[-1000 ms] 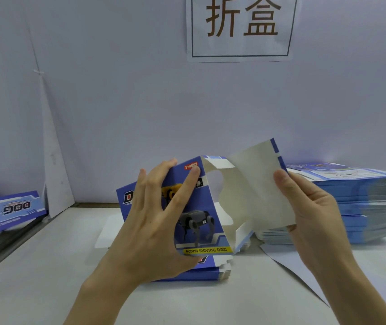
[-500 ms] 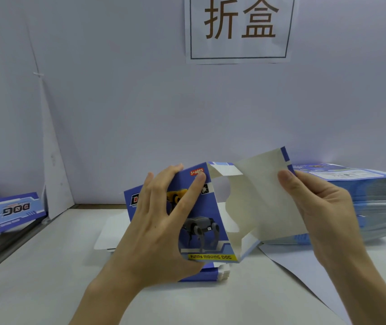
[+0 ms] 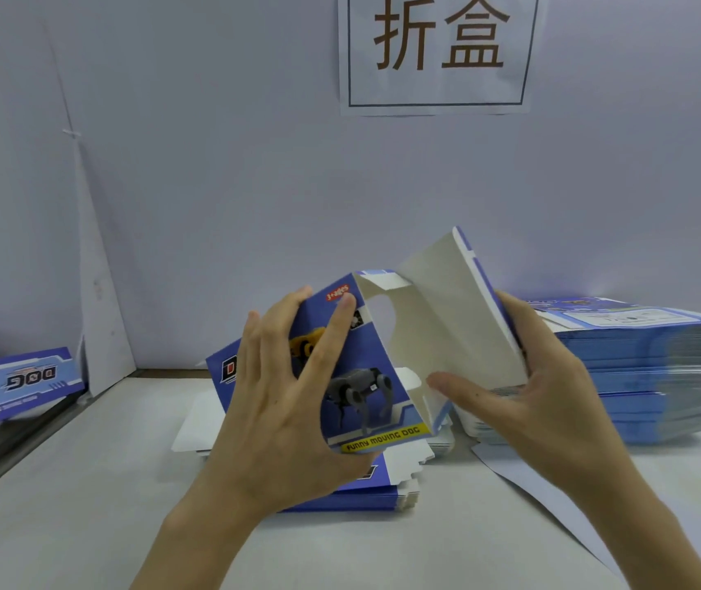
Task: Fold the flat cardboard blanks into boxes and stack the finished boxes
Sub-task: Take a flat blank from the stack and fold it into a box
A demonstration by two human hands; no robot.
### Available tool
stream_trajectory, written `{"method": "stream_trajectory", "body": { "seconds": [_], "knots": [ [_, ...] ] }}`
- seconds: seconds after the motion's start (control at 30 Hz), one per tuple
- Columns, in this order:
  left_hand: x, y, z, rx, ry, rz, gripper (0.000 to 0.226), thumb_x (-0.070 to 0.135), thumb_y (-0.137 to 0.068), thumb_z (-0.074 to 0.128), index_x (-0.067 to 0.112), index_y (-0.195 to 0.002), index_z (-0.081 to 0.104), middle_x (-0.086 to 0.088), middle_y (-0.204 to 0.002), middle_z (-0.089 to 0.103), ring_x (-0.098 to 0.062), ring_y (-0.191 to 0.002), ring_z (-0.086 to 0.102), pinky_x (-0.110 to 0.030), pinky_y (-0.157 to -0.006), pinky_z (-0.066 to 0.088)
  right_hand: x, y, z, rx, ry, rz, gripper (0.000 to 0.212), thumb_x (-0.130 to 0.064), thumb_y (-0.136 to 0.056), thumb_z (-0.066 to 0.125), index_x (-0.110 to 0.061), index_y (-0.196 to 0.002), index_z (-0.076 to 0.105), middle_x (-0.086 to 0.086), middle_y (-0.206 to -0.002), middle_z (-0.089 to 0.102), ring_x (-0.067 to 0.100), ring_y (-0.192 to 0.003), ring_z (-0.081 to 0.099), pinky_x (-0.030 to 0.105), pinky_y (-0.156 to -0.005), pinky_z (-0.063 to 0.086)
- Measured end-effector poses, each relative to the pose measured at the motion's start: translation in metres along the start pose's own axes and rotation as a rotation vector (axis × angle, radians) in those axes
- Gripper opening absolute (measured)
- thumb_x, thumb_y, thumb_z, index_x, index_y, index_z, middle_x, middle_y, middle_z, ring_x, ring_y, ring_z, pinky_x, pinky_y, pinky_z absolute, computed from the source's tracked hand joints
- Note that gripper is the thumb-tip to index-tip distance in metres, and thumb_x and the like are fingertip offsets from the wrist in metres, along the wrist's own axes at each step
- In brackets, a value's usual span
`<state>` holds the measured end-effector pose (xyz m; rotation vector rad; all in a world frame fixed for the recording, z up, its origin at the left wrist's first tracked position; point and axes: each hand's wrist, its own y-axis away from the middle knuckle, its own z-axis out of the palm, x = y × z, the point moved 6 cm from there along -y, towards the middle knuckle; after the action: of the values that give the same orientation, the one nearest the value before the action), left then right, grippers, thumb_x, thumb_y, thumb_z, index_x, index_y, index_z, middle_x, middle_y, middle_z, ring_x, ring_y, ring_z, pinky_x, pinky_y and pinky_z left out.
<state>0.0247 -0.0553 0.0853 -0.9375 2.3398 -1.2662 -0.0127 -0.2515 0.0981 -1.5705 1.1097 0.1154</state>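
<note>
above the middle of the worktop (image 3: 84,525), at about 6 o'clock from the wall sign (image 3: 438,53), the half-opened box blank (image 3: 366,376) is held up in the air by both hands. the left hand (image 3: 272,410) lies spread on the printed front panel with the robot dog picture. its thumb seems to go under the lower edge, so the panel is pinched. the right hand (image 3: 553,398) clamps the white inner panel (image 3: 455,325), thumb in front and fingers behind. the hands are apart, one on each side of the fold.

i judge the blank to be very light and thin, stiff only across its flat panels and weak at the creases. it should bend easily there, and may buckle or tear at the small tabs if pushed wrongly. the printed side looks glossy, so perhaps a little slippery. better to hold it near the creases with flat fingers on a panel, not by the loose flaps.

the far side of the blank is hidden, and the right fingers are covered by the white panel. the low pile of blanks (image 3: 387,491) at 6 o'clock is partly covered by the hands. the tall stack of flat blanks (image 3: 647,376) at 3 o'clock is blurred. at 9 o'clock a blue printed piece (image 3: 29,379) is blurred too, and i cannot tell if it is a finished box.
</note>
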Motion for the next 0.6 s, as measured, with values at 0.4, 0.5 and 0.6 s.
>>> {"method": "stream_trajectory", "body": {
  "seconds": [0.4,0.5,0.6],
  "knots": [
    [-0.006,0.0,-0.002,0.028,0.004,-0.03,0.122,0.06,-0.05,0.075,0.029,-0.148,0.009,-0.006,-0.145,0.019,-0.031,-0.132,0.028,-0.063,-0.093,0.045,-0.005,0.002,0.011,-0.086,-0.314,0.002,0.039,-0.057,-0.086,0.055,-0.05,-0.124,0.058,-0.021,-0.115,0.066,0.0,-0.103,0.064,0.013,-0.079,0.05],
    [-0.006,0.001,0.0,0.024,0.011,-0.021,0.122,0.062,-0.051,0.074,0.029,-0.149,0.009,-0.007,-0.146,0.019,-0.032,-0.132,0.029,-0.062,-0.092,0.046,0.007,0.001,0.011,-0.006,-0.628,0.178,0.023,-0.046,-0.09,0.057,-0.047,-0.108,0.072,-0.012,-0.105,0.073,0.003,-0.095,0.067,0.018,-0.077,0.054],
    [-0.008,0.002,0.0,0.041,0.036,-0.024,0.121,0.06,-0.053,0.077,0.029,-0.149,0.011,-0.008,-0.146,0.02,-0.031,-0.13,0.032,-0.056,-0.092,0.049,0.007,0.003,0.019,-0.112,-0.687,0.211,0.031,-0.044,-0.078,0.071,-0.046,-0.109,0.072,-0.011,-0.112,0.073,0.003,-0.102,0.067,0.017,-0.078,0.053]
  ]
}}
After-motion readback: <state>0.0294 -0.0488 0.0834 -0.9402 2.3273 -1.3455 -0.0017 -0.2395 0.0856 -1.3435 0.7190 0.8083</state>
